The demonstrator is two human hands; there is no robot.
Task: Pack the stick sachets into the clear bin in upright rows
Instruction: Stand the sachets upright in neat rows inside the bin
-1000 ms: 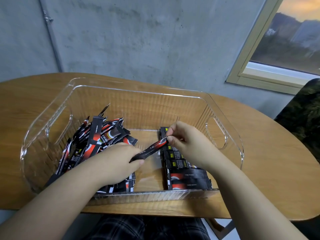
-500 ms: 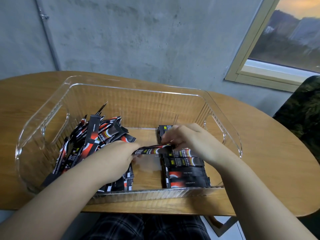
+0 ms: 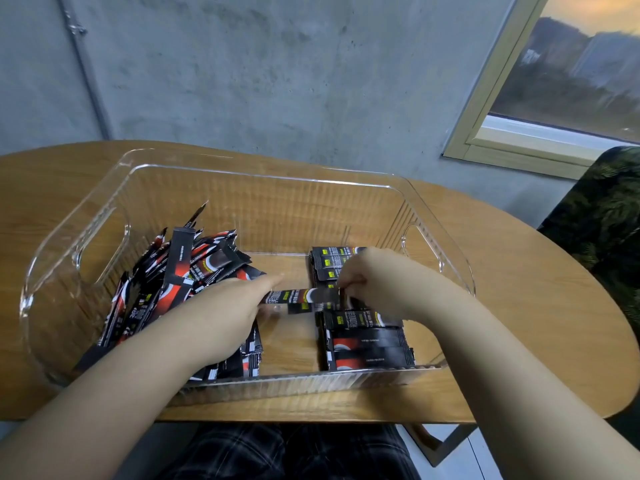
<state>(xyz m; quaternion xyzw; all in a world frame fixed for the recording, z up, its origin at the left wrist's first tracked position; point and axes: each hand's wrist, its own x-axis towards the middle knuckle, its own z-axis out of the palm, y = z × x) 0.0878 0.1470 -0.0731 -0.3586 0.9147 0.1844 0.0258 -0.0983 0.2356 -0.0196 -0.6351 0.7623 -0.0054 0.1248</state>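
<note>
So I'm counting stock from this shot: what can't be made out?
- Head view: left hand covers part of the loose sachet pile.
- Right hand hides the neat row's middle.
- Held sachet is motion-blurred; its print is unreadable.

Your colour inventory: clear bin [image 3: 242,174], colourless and see-through, walls ribbed in fine vertical lines; loose sachets [image 3: 180,271] heaped at its left, black with red and white curved bands and small white print; packed sachets [image 3: 367,341] at its right, black, the far ones with tiny yellow marks and white lettering, the near ones with a red and white arc; the sachet you hold [image 3: 301,295], black with yellow and white; table [image 3: 519,306], warm brown wood grain; wall [image 3: 277,81], mottled grey; window frame [image 3: 485,109], pale cream; cloth [image 3: 602,230] at far right, dark green leaf pattern; your lap [image 3: 277,452], dark plaid
</note>
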